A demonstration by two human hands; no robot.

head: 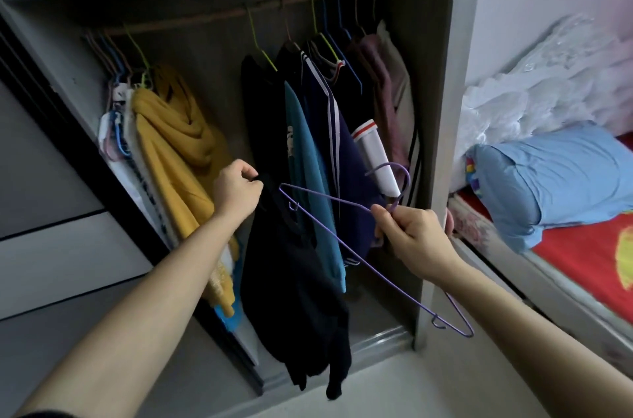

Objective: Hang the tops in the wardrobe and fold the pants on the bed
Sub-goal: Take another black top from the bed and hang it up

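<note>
The left hand pinched the soft black fabric top at its upper edge, so it hung limp, probably light, before the open grey wardrobe. One tip of the thin purple wire hanger lay just beside that edge. The right hand gripped the hanger's neck under the hook, likely the steadiest hold on springy, slick wire.

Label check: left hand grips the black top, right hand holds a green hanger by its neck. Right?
No: the hanger is purple, not green, per the head view. The left hand does grip the black top; the right hand holds the hanger by its neck.
</note>
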